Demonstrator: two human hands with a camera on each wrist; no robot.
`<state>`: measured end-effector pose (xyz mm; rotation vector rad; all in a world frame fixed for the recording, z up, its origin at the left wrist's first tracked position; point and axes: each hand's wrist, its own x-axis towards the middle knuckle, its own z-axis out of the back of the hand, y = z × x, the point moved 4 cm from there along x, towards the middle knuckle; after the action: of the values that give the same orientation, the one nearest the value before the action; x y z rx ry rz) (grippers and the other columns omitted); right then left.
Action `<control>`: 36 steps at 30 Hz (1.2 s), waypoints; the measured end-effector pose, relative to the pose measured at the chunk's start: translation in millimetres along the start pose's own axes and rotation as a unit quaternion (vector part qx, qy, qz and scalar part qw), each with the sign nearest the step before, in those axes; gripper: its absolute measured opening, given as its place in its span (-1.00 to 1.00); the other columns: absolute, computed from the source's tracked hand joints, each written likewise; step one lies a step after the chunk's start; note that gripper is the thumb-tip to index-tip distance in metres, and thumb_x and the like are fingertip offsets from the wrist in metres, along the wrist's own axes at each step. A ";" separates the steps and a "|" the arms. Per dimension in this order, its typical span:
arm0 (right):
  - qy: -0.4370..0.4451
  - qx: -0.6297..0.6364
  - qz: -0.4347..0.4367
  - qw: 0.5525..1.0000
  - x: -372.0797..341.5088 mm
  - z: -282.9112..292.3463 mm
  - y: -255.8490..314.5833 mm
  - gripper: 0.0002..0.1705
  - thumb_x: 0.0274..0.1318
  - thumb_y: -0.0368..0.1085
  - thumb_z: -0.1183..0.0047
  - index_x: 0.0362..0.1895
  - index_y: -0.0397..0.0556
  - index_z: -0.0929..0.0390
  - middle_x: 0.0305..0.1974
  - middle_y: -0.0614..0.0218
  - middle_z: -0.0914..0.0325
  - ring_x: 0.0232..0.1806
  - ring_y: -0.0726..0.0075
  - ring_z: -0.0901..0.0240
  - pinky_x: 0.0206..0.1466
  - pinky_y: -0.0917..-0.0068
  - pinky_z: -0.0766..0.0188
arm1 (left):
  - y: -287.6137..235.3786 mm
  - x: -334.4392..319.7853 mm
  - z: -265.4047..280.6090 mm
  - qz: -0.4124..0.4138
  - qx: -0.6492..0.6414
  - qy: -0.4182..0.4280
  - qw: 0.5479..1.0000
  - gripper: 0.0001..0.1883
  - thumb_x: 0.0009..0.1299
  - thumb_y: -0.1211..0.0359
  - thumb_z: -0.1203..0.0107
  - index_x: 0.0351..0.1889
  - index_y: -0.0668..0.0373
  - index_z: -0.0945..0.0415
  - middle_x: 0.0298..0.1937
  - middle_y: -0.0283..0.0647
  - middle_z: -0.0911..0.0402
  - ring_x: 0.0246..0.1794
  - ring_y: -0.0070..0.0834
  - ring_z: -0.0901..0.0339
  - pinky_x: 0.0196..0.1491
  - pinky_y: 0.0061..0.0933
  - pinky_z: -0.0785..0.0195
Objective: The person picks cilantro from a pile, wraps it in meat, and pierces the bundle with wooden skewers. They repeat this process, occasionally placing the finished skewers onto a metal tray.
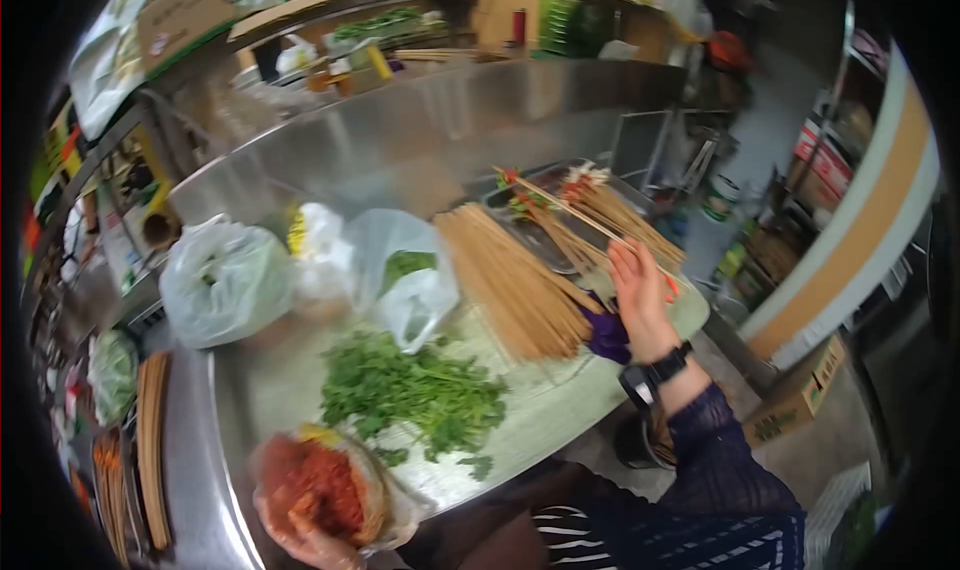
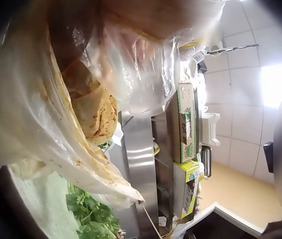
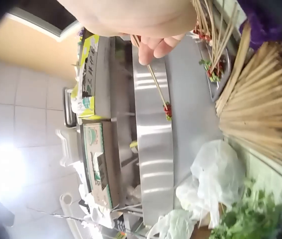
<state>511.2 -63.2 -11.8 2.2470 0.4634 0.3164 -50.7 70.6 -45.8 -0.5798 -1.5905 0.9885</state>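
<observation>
At the near edge of the table, my left hand (image 1: 318,548) grips a clear plastic bag (image 1: 400,515) with chilli-red food (image 1: 335,485) in its mouth. The left wrist view shows flecked tan folded sheets (image 2: 96,114) inside this bag, with that hand largely hidden. On the right, my right hand (image 1: 640,295) pinches a thin wooden skewer (image 1: 570,210) by its end. The skewer's far tip carries a small red and green bite (image 3: 168,110), raised near a metal tray (image 1: 545,245) of filled skewers (image 1: 625,215). Leafy green herbs (image 1: 415,390) lie loose between the hands.
A wide pile of bare skewers (image 1: 515,280) lies beside the tray, with purple plastic (image 1: 608,332) at its near end. Knotted plastic bags (image 1: 225,280) line the back left. Behind rises a steel backsplash (image 1: 400,130) below a loaded shelf.
</observation>
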 end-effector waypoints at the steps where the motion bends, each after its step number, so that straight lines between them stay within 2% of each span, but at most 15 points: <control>1: -0.005 -0.019 0.016 1.000 17.5 -4.7 7.2 -0.55 0.34 -0.07 0.17 0.14 -0.12 -0.31 0.06 0.12 -0.48 0.07 0.27 -0.43 0.07 0.41 -0.32 | -0.6 -2.0 -5.3 0.008 -0.001 -0.011 1.000 -0.42 0.41 0.17 -0.01 0.28 0.31 -0.18 0.30 -0.08 -0.28 0.29 -0.24 -0.25 0.29 -0.22 -0.15; 2: -0.019 -0.026 0.020 0.999 27.2 -4.4 6.6 -0.56 0.34 -0.08 0.17 0.12 -0.12 -0.32 0.05 0.12 -0.49 0.05 0.28 -0.44 0.04 0.42 -0.33 | -40.2 3.6 -13.7 0.026 0.078 -0.018 0.996 -0.49 0.42 0.23 -0.02 0.24 0.31 -0.25 0.20 0.04 -0.38 0.14 -0.11 -0.36 0.18 -0.15 -0.25; 9: -0.082 -0.103 0.020 0.991 81.7 -2.4 -45.4 -0.58 0.29 -0.06 0.09 0.06 -0.08 -0.36 -0.05 0.15 -0.55 -0.14 0.30 -0.56 -0.22 0.48 -0.42 | -34.0 4.1 -8.3 -0.002 0.074 -0.007 0.997 -0.50 0.41 0.21 -0.04 0.19 0.34 -0.29 0.19 0.05 -0.39 0.14 -0.11 -0.37 0.19 -0.13 -0.24; 12: -0.125 -0.094 -0.004 0.988 75.6 8.1 -60.9 -0.60 0.33 -0.05 0.13 0.03 -0.09 -0.38 -0.02 0.14 -0.54 -0.08 0.29 -0.55 -0.18 0.49 -0.47 | -30.4 4.6 -6.8 -0.011 0.102 -0.009 0.995 -0.51 0.42 0.21 -0.04 0.18 0.35 -0.30 0.19 0.04 -0.40 0.14 -0.12 -0.37 0.18 -0.13 -0.24; 16: 0.015 -0.068 -0.239 0.969 49.4 -2.2 -59.0 -0.63 0.27 -0.09 0.03 -0.04 -0.14 -0.40 -0.19 0.15 -0.60 -0.27 0.33 -0.57 -0.29 0.51 -0.45 | -35.5 5.6 -8.3 -0.022 0.138 0.008 0.990 -0.51 0.42 0.21 -0.04 0.20 0.33 -0.30 0.20 0.02 -0.39 0.14 -0.12 -0.37 0.18 -0.13 -0.25; 19: 0.076 -0.259 -0.071 0.960 45.9 -9.7 -17.6 -0.68 0.21 -0.14 -0.05 -0.13 -0.16 -0.48 -0.26 0.19 -0.60 -0.32 0.37 -0.56 -0.29 0.54 -0.47 | -30.4 3.2 -8.6 0.018 0.076 0.001 0.997 -0.51 0.42 0.20 -0.03 0.22 0.29 -0.29 0.22 0.04 -0.38 0.14 -0.10 -0.38 0.19 -0.12 -0.25; 20: 0.080 -0.319 -0.004 0.944 49.8 -10.0 -4.8 -0.67 0.19 -0.15 -0.06 -0.13 -0.17 -0.49 -0.27 0.20 -0.60 -0.32 0.38 -0.56 -0.29 0.55 -0.48 | -29.5 3.5 -10.0 0.029 0.067 0.000 0.997 -0.49 0.42 0.19 -0.03 0.23 0.29 -0.28 0.22 0.03 -0.37 0.15 -0.12 -0.37 0.19 -0.13 -0.25; 21: 0.094 -0.472 0.079 0.873 55.9 -8.5 2.5 -0.45 0.07 -0.02 -0.15 -0.01 -0.20 -0.44 -0.14 0.15 -0.55 -0.16 0.23 -0.53 -0.13 0.40 -0.48 | -26.0 2.8 -10.0 0.042 0.055 0.001 0.998 -0.48 0.42 0.18 -0.03 0.23 0.29 -0.27 0.23 0.01 -0.36 0.16 -0.14 -0.36 0.19 -0.15 -0.25; 24: 0.097 -0.830 0.191 0.515 46.5 -2.9 5.3 -0.19 -0.10 0.16 -0.21 0.10 -0.18 -0.36 0.05 0.07 -0.42 0.04 0.04 -0.41 0.06 0.23 -0.39 | -17.0 -0.3 -5.8 0.086 0.019 -0.003 0.996 -0.44 0.41 0.15 -0.03 0.25 0.29 -0.24 0.26 -0.05 -0.32 0.20 -0.20 -0.33 0.20 -0.19 -0.24; 25: 0.105 -0.852 0.090 0.506 43.7 0.3 0.0 -0.08 -0.19 0.24 -0.21 0.14 -0.15 -0.32 0.14 0.02 -0.32 0.15 -0.07 -0.30 0.17 0.11 -0.28 | -13.4 -2.1 -5.6 0.103 0.006 -0.003 0.995 -0.43 0.40 0.14 -0.04 0.26 0.29 -0.23 0.27 -0.07 -0.31 0.21 -0.22 -0.32 0.20 -0.21 -0.24; 28: 0.125 -0.885 -0.041 0.448 37.9 -8.0 -9.0 -0.22 -0.11 0.09 -0.19 0.11 -0.16 -0.32 0.18 0.02 -0.29 0.18 -0.07 -0.28 0.18 0.11 -0.28 | -5.2 -5.0 -3.6 0.132 -0.017 -0.004 0.991 -0.39 0.40 0.11 -0.04 0.28 0.29 -0.19 0.29 -0.12 -0.27 0.24 -0.28 -0.29 0.21 -0.25 -0.24; 29: 0.114 -0.893 0.000 0.435 37.5 -9.5 -11.3 -0.45 -0.03 -0.13 -0.10 0.02 -0.17 -0.33 0.08 -0.02 -0.41 0.10 -0.10 -0.38 0.09 0.08 -0.35 | -2.5 -4.5 -3.1 0.120 -0.017 -0.001 0.993 -0.38 0.39 0.10 -0.04 0.28 0.29 -0.19 0.29 -0.13 -0.27 0.23 -0.29 -0.30 0.19 -0.26 -0.26; 32: 0.163 -0.887 0.027 0.431 60.6 13.8 -24.8 -0.61 0.03 -0.33 0.05 0.00 -0.14 -0.31 -0.16 -0.08 -0.51 -0.08 -0.17 -0.47 -0.04 0.01 -0.38 | -0.1 -3.9 0.2 0.090 -0.008 0.008 0.996 -0.38 0.40 0.08 -0.04 0.28 0.28 -0.19 0.29 -0.15 -0.27 0.21 -0.31 -0.31 0.15 -0.30 -0.30; 33: 0.163 -0.883 0.044 0.438 58.4 10.5 -20.4 -0.58 0.04 -0.48 0.19 0.06 -0.09 -0.30 -0.24 -0.11 -0.52 -0.15 -0.20 -0.49 -0.10 -0.01 -0.39 | -2.6 -3.6 -0.8 0.085 -0.002 0.010 0.996 -0.40 0.40 0.10 -0.03 0.27 0.28 -0.19 0.29 -0.14 -0.27 0.20 -0.32 -0.32 0.14 -0.32 -0.30; 36: 0.141 -0.849 0.183 0.475 63.8 21.3 -11.6 -0.39 0.02 -0.54 0.21 0.24 0.03 -0.22 -0.20 -0.08 -0.52 -0.16 -0.19 -0.49 -0.15 -0.01 -0.40 | -9.0 -2.3 -6.7 0.071 0.023 0.012 0.997 -0.46 0.43 0.19 0.01 0.26 0.30 -0.20 0.29 -0.12 -0.27 0.20 -0.33 -0.32 0.13 -0.37 -0.31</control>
<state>574.0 -43.1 -29.6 0.2012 -0.2584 0.8578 -42.5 66.0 -39.3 -0.6772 -1.5163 1.1168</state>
